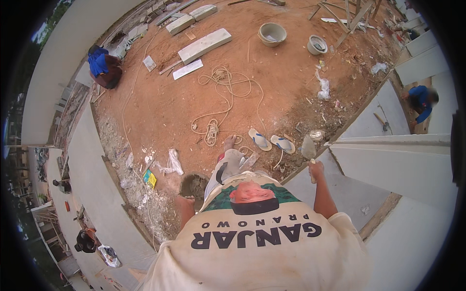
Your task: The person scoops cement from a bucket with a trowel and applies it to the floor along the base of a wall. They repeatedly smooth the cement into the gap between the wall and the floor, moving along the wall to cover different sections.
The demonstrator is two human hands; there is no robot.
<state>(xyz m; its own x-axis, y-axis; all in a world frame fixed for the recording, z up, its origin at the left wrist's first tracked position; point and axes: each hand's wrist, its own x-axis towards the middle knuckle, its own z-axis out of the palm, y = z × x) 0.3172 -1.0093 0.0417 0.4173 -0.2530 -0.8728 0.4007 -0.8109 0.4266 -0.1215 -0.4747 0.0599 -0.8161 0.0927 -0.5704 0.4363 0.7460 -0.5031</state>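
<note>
I am closing my right grip (pixel 316 169) around the handle of a trowel (pixel 308 147), blade pointing up and away to keep mortar on it, while my left grip (pixel 186 202), whose state I cannot tell, is resting beside the mortar bucket (pixel 194 185).

A long rope (pixel 221 104) lies in loops on the red dirt. Two flip-flops (pixel 271 141) sit side by side near it. Farther off are two round buckets (pixel 272 34), some grey concrete blocks (pixel 204 45) and a white plastic bag (pixel 324 88).
</note>
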